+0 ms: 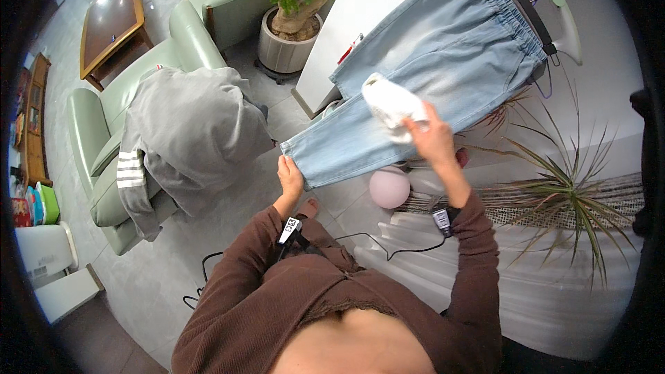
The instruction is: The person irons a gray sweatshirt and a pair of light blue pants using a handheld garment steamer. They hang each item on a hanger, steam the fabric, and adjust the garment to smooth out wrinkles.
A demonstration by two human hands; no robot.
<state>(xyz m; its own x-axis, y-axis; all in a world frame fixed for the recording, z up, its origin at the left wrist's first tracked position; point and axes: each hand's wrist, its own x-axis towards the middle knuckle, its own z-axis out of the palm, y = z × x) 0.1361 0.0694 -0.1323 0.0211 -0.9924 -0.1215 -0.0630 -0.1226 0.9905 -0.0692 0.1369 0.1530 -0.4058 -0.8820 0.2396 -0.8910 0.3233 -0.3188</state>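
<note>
Light blue jeans (447, 41) with an elastic waist hang from a dark clip hanger (524, 10) at the upper right, their legs stretching toward the lower left. My left hand (291, 179) grips the hem of the nearer leg. In my right hand (432, 135) is a bunched white cloth (392, 104), held over the middle of that same leg; whether the cloth touches the denim cannot be told. Above the waistband stands the pale curved head of a garment rack or steamer (563, 15), partly cut off by the dark rim.
A grey garment (200, 130) with white stripes is draped over a green armchair (85, 119) at left. Behind are a potted tree (286, 49) and a white panel (358, 10). A pink ball (389, 187), a spiky plant (574, 192) and a black cable (389, 257) lie to the right.
</note>
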